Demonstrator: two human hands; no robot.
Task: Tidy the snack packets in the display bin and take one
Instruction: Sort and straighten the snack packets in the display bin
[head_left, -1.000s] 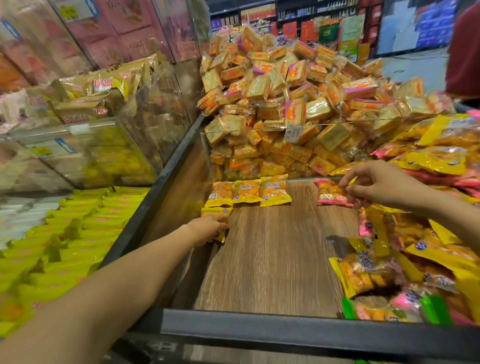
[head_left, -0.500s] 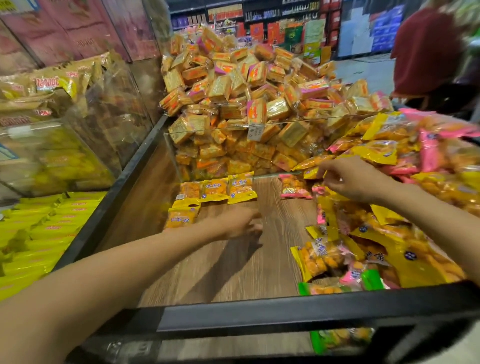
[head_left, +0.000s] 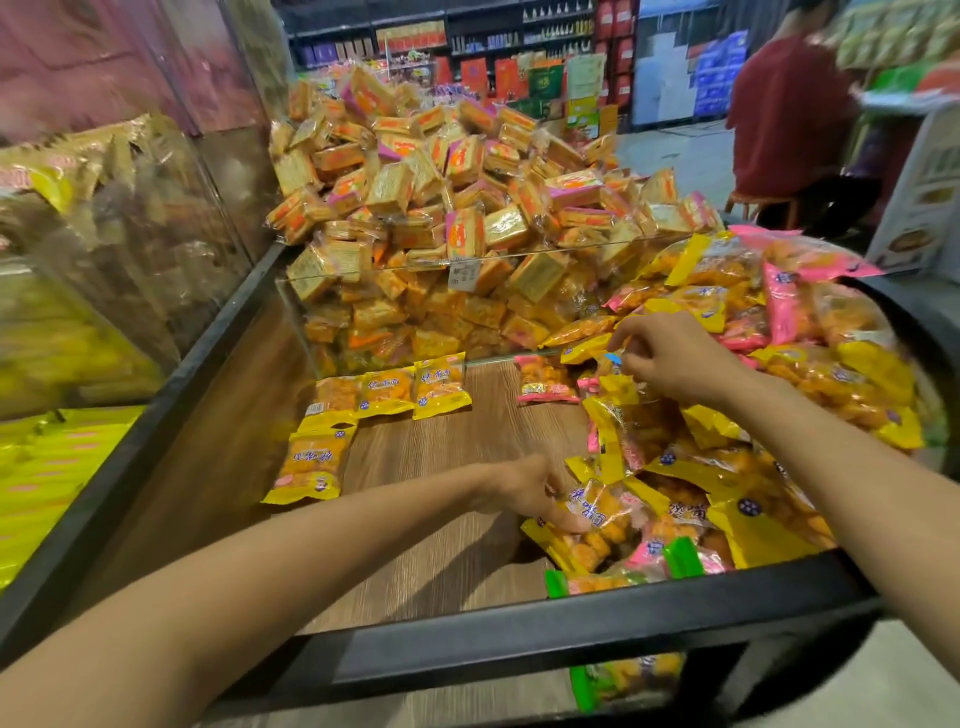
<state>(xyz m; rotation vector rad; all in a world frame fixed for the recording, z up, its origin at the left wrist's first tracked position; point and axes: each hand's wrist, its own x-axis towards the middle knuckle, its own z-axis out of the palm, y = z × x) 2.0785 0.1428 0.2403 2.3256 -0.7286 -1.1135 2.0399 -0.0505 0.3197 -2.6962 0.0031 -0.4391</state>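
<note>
Head view: left hand (head_left: 540, 493) has crossed from the laid-out yellow row (head_left: 387, 392) at centre-left to the loose packets (head_left: 597, 525) lower right, pinching one; right hand (head_left: 670, 358) grips another in the pile. Sorting continues.

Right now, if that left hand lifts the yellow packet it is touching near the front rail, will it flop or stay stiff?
The yellow packet under the left hand would probably bend a little: its film looks thin and crinkled. The lumpy orange pieces inside should give it some body. It seems light and its glossy wrapper may be slippery, so neighbours in the loose pile could slide.
</note>
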